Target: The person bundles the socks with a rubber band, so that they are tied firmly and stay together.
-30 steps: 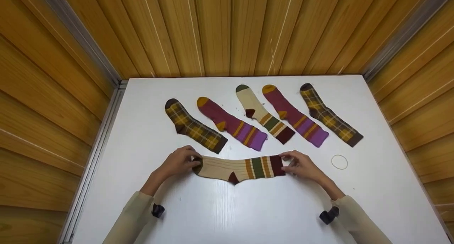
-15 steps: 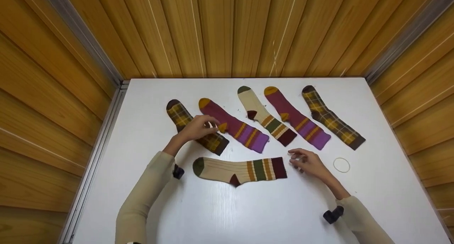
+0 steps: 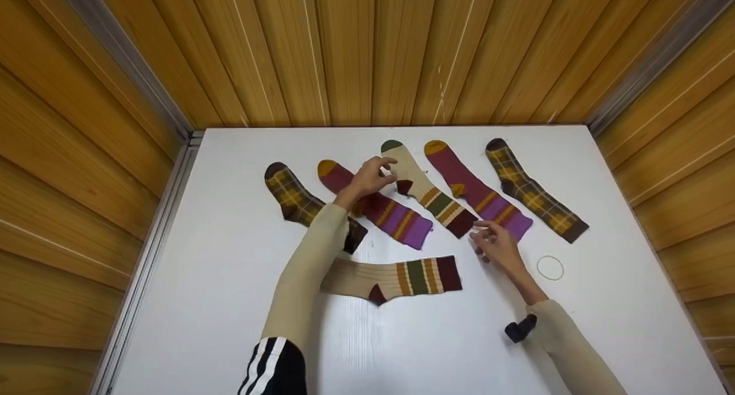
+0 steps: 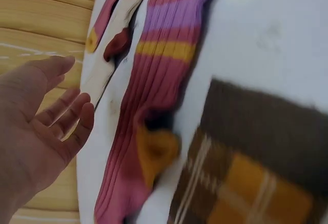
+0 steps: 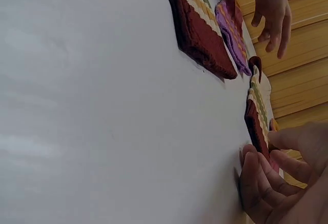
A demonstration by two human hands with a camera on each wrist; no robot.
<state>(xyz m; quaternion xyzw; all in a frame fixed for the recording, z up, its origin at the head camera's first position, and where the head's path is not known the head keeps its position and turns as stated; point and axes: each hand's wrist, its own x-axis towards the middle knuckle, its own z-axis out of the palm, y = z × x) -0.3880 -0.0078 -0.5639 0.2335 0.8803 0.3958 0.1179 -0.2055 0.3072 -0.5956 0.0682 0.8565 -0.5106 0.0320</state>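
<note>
In the head view my left hand (image 3: 370,178) hovers over the back row, fingertips beside the foot of a cream sock (image 3: 412,168) with a green toe and maroon heel. Its fingers are loosely bent with nothing between them, as the left wrist view also shows. My right hand (image 3: 497,248) has its fingertips right at that sock's maroon cuff (image 5: 254,126), fingers parted. A matching cream sock (image 3: 385,275) lies flat in front, its toe hidden under the left sleeve. The left forearm crosses above a brown plaid sock (image 3: 290,191) and a raspberry sock (image 3: 402,217) with purple stripes.
Right of the cream sock lie another raspberry sock (image 3: 468,174) and another brown plaid sock (image 3: 534,191). A thin pale rubber band (image 3: 550,257) is on the white table (image 3: 620,303) at the right. Wood-panelled walls (image 3: 396,50) enclose the table.
Both hands have let go of the front cream sock, which stays flat. The left hand has moved up and right over the back row; the right hand has moved slightly up to the cuff.
</note>
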